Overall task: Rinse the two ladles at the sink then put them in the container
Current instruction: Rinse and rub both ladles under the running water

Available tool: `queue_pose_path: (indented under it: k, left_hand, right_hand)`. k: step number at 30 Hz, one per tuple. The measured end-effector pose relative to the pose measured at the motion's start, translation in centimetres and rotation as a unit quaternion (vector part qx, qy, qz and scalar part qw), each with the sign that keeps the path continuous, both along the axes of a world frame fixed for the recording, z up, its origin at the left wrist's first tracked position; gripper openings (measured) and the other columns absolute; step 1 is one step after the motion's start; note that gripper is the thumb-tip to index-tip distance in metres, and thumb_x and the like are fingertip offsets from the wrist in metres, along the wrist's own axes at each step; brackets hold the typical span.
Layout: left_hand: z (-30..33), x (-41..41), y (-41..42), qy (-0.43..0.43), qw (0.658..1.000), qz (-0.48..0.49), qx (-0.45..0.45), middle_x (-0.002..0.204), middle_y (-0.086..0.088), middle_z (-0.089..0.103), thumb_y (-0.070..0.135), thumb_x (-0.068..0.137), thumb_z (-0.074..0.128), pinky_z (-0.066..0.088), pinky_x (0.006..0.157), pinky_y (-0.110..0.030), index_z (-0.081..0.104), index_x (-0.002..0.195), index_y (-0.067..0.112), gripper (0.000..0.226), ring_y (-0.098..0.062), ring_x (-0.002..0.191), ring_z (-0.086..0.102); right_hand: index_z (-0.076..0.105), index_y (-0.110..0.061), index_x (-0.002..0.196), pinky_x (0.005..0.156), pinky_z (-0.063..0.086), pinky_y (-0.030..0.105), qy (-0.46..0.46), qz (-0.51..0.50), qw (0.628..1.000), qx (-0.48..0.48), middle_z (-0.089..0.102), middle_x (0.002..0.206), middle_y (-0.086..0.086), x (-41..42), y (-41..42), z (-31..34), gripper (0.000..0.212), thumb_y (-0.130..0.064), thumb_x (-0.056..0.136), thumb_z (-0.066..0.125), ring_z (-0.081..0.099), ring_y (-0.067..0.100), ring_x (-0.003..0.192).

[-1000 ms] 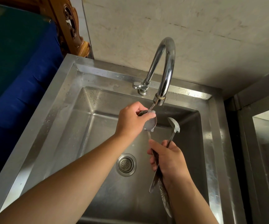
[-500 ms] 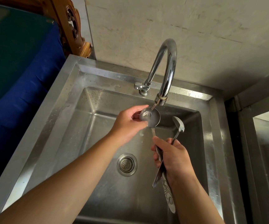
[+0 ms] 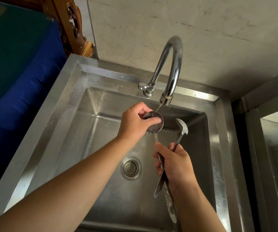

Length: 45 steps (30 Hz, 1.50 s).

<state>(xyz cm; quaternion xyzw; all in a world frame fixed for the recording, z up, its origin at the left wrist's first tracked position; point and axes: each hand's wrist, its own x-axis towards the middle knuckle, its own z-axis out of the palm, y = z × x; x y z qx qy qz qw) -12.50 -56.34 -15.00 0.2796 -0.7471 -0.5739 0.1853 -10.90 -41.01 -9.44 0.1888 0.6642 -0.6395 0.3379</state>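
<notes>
Two steel ladles are held over the sink basin [image 3: 101, 148]. My right hand [image 3: 175, 163] grips both handles together. The first ladle's bowl [image 3: 156, 126] sits under a thin stream from the curved tap [image 3: 173, 64], and my left hand [image 3: 134, 122] closes around that bowl with the thumb across its face. The second ladle [image 3: 182, 127] stands to the right, its bowl upright and clear of the water. Both handle ends [image 3: 168, 198] stick out below my right hand.
The drain strainer [image 3: 131, 168] lies in the basin floor below the hands. A blue-covered surface [image 3: 17, 81] borders the sink on the left, with carved wood [image 3: 73, 25] behind it. Another steel unit [image 3: 277, 156] stands on the right. No container is in view.
My left hand's thumb has come back over the bowl of the first ladle, rubbing it under the stream. My right hand with both handles stays nearly in place.
</notes>
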Motion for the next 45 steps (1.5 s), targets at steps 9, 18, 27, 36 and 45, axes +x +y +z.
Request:
queue_pose_path:
  k: [9,18,27,36,45]
  left_hand:
    - [0.9,0.8,-1.7,0.011,0.993,-0.039,0.111,0.085,-0.005,0.077,0.026,0.084,0.065,0.058,0.073,-0.043,0.073,0.098,0.056,0.033,-0.017,0.071,0.058]
    - [0.0,1.9,-1.2,-0.047,0.978,-0.066,0.193,0.089,0.009,0.077,0.015,0.062,0.078,0.056,0.075,-0.027,0.069,0.108,0.051,0.059,-0.004,0.075,0.070]
    - [0.2,1.2,-0.5,-0.047,0.998,-0.014,0.031,0.090,0.010,0.072,0.009,0.077,0.077,0.052,0.065,-0.016,0.073,0.109,0.025,0.036,0.003,0.062,0.062]
    - [0.6,1.7,-1.4,-0.029,0.994,-0.045,0.099,0.067,0.014,0.068,0.014,0.080,0.064,0.042,0.051,-0.020,0.071,0.118,0.044,0.049,-0.006,0.052,0.051]
    - [-0.4,0.6,-0.4,-0.082,0.996,-0.014,0.043,0.079,0.013,0.068,0.037,0.054,0.093,0.047,0.061,-0.016,0.062,0.084,0.034,0.043,-0.001,0.068,0.063]
  right_hand:
    - [0.044,-0.016,0.087,0.029,0.035,0.019,-0.027,-0.022,0.998,-0.045,0.067,0.052,0.006,-1.2,-0.6,0.2,0.030,-0.010,0.091,0.073,0.049,0.011,0.032]
    - [0.044,-0.014,0.084,0.031,0.038,0.020,-0.017,-0.006,1.000,-0.012,0.066,0.051,0.003,-0.7,-1.0,0.0,0.031,-0.010,0.090,0.074,0.051,0.010,0.034]
    - [0.038,-0.017,0.080,0.034,0.040,0.025,0.050,0.001,0.998,0.032,0.064,0.055,0.005,0.1,-1.0,-0.2,0.035,-0.011,0.090,0.071,0.050,0.014,0.037]
    - [0.040,-0.016,0.080,0.031,0.038,0.020,-0.006,-0.012,1.000,-0.005,0.066,0.052,0.004,-0.9,-1.1,0.1,0.036,-0.011,0.090,0.074,0.051,0.011,0.034]
    - [0.046,-0.012,0.088,0.032,0.038,0.021,-0.033,-0.001,0.999,-0.001,0.065,0.052,0.006,0.1,-1.0,-0.6,0.028,-0.010,0.089,0.074,0.050,0.012,0.034]
